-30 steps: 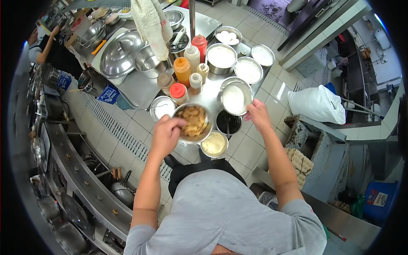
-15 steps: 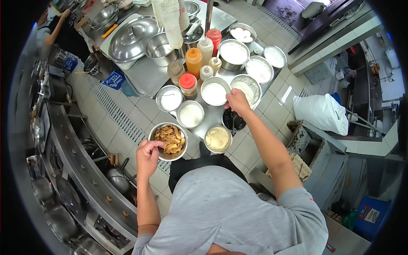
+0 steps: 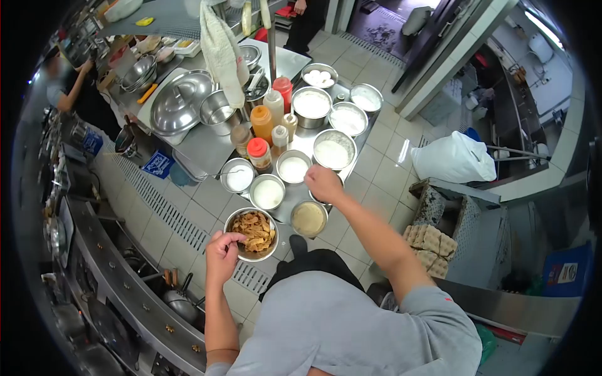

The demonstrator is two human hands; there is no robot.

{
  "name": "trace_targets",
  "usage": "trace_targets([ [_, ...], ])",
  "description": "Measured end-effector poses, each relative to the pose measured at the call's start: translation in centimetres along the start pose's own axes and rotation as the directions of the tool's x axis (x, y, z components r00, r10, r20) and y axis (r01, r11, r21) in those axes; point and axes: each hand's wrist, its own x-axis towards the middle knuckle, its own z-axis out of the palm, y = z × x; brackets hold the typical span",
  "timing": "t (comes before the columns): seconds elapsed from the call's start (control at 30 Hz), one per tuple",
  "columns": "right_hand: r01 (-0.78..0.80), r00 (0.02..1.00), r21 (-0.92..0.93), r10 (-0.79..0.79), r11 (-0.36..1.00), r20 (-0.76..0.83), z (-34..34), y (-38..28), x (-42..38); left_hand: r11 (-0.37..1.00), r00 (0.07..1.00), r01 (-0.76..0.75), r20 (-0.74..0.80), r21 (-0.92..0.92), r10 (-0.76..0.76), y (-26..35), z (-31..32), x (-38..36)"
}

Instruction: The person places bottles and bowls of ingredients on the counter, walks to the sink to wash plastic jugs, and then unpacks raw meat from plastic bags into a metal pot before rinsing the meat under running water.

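My left hand [image 3: 222, 254] grips the left rim of a steel bowl [image 3: 274, 252], thumb over the edge. Brown cooked slices [image 3: 254, 232], which look like meat, fill this bowl, held low in front of my body. Over the front of the steel table, my right hand [image 3: 324, 185] is closed in a fist. The spoon handle seen in it earlier is now hidden by the fist, as is most of the dark-filled bowl beneath. Just left of that stands a bowl of pale yellow paste [image 3: 309, 219]. Bowls of white powder [image 3: 268, 192] and white granules [image 3: 293, 168] sit behind.
Squeeze bottles [image 3: 262, 123] and a red-lidded jar [image 3: 259, 153] stand mid-table. Beyond are a bowl of eggs [image 3: 318, 77] and a large domed lid [image 3: 182, 103]. Stoves [image 3: 125, 276] line the left, egg trays [image 3: 430, 245] the right. Another person [image 3: 72, 91] stands far left.
The camera view has shifted, so the table appears further left. My right hand is closer over the dark-filled bowl, covering it. My left hand still grips the bowl of brown slices.
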Motion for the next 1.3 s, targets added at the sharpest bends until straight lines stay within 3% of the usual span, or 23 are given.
trace_targets([
  [0.03, -0.044, 0.999, 0.061, 0.042, 0.997, 0.033, -0.3, -0.4, -1.2, 0.999, 0.999, -0.025, 0.025, 0.020, 0.025, 0.3, -0.1, -0.2],
  [0.07, 0.016, 1.000, 0.081, -0.018, 0.997, 0.021, -0.6, -0.3, -2.4, 0.999, 0.999, -0.028, 0.045, 0.035, 0.026, 0.5, 0.1, -0.2],
  [0.17, -0.136, 0.990, 0.251, 0.123, 0.958, 0.068, -2.2, -0.7, -6.3, 1.000, 0.998, -0.010, 0.058, -0.021, 0.012, 2.4, 1.5, -0.4],
  [0.33, -0.262, 0.963, 0.280, 0.232, 0.924, 0.135, -5.3, 4.4, -9.4, 0.998, 0.993, 0.005, 0.117, -0.055, 0.001, 4.9, 5.1, 0.1],
  [0.43, -0.231, 0.970, 0.516, 0.238, 0.825, 0.054, -7.9, 9.4, -9.4, 0.997, 0.991, 0.032, 0.132, -0.072, -0.022, 6.5, 8.4, 1.7],
  [0.53, -0.197, 0.970, 0.565, 0.243, 0.801, -0.007, -12.1, 15.1, -8.7, 0.991, 0.986, 0.084, 0.154, -0.106, -0.067, 8.2, 13.4, 4.3],
  [0.7, -0.257, 0.950, 0.487, 0.312, 0.835, -0.033, -20.3, 27.9, -4.8, 0.990, 0.980, 0.111, 0.178, -0.092, -0.094, 11.4, 22.1, 8.8],
  [0.83, -0.245, 0.953, 0.313, 0.288, 0.918, -0.098, -26.1, 30.5, 2.5, 0.997, 0.989, 0.069, 0.129, -0.014, -0.067, 12.5, 25.7, 10.5],
  [0.87, -0.264, 0.952, 0.286, 0.296, 0.921, -0.074, -27.5, 29.3, 5.0, 0.971, 0.972, 0.218, 0.113, -0.095, -0.207, 14.8, 26.2, 11.0],
  [1.03, 0.068, 0.996, 0.154, -0.057, 0.986, -0.074, -28.1, 25.9, 15.8, 0.979, 0.978, 0.190, -0.076, -0.073, -0.196, 14.3, 25.8, 13.5],
  [1.1, 0.114, 0.990, 0.105, -0.121, 0.988, 0.067, -27.2, 24.8, 18.7, 0.977, 0.965, 0.189, -0.165, -0.102, -0.204, 13.4, 25.3, 14.8],
  [1.13, 0.143, 0.979, 0.083, -0.153, 0.986, 0.133, -26.6, 24.2, 20.3, 0.988, 0.969, 0.149, -0.195, -0.032, -0.152, 12.9, 24.9, 15.6],
  [1.23, 0.217, 0.953, 0.056, -0.224, 0.975, 0.205, -25.3, 22.1, 23.8, 0.953, 0.916, 0.188, -0.307, -0.238, -0.257, 12.4, 25.0, 18.0],
  [1.3, 0.376, 0.905, -0.010, -0.364, 0.927, 0.220, -24.3, 21.2, 26.7, 0.962, 0.897, 0.199, -0.361, -0.186, -0.256, 11.9, 25.0, 18.9],
])
